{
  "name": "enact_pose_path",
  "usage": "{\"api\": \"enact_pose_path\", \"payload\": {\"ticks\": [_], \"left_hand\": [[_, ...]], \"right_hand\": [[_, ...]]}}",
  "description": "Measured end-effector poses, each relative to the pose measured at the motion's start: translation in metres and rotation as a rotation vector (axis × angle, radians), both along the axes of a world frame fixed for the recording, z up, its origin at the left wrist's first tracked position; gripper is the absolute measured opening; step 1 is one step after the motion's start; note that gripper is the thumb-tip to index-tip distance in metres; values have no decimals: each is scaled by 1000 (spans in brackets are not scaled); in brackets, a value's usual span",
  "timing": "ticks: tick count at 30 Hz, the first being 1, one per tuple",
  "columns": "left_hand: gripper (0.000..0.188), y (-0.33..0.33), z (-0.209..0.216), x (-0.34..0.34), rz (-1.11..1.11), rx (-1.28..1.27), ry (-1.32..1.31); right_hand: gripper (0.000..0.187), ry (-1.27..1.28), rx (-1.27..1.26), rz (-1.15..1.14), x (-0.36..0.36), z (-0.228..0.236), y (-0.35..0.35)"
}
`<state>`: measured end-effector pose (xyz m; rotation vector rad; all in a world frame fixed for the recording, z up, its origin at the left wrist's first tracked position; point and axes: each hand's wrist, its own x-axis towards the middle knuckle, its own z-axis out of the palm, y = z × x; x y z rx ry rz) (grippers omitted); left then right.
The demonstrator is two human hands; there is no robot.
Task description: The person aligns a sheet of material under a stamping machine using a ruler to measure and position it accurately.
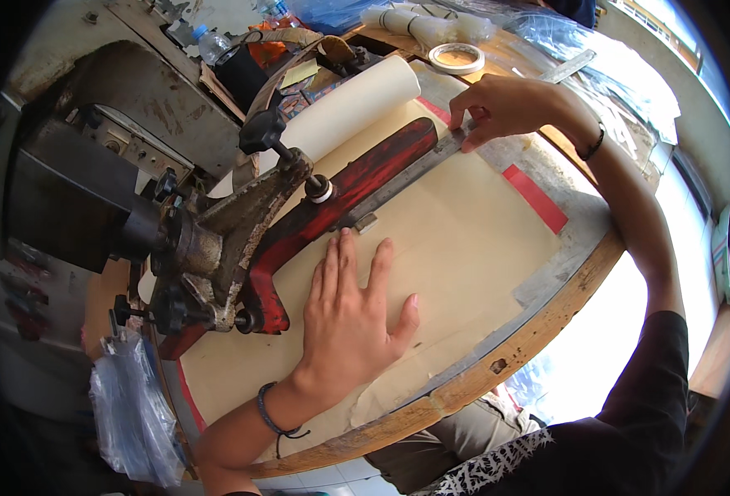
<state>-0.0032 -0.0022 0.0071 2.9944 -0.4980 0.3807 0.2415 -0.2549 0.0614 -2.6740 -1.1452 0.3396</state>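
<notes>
My left hand (pixel 350 318) lies flat with spread fingers on a beige sheet (pixel 464 240), its fingertips close to a long red bar (pixel 385 164) of a machine clamp. Along the bar's near side runs a metal strip (pixel 410 175), with a small metal block (pixel 366 223) at its edge. At the strip's far end, my right hand (pixel 509 107) has thumb and fingers closed about it. Red tape (pixel 535 198) marks the sheet's right edge. The machine arm (pixel 253 219), with its black knob (pixel 263 130), stands to the left of my left hand.
Behind the bar lies a white roll (pixel 352 107). A tape roll (pixel 456 59), a metal ruler (pixel 568 66) and clear plastic (pixel 604 62) sit at the back. Plastic bags (pixel 133 405) hang at the lower left. The table's curved wooden edge (pixel 497 364) is nearest me.
</notes>
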Motion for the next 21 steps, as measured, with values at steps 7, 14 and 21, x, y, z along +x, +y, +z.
{"api": "enact_pose_path", "payload": {"ticks": [7, 14, 21], "left_hand": [[65, 2, 2, 2, -7, 30, -3], [68, 2, -3, -1, 2, -5, 5], [66, 3, -5, 0, -26, -52, -15]], "right_hand": [[43, 30, 71, 41, 11, -6, -3], [42, 24, 102, 84, 15, -8, -4], [40, 68, 198, 153, 24, -19, -10]]}}
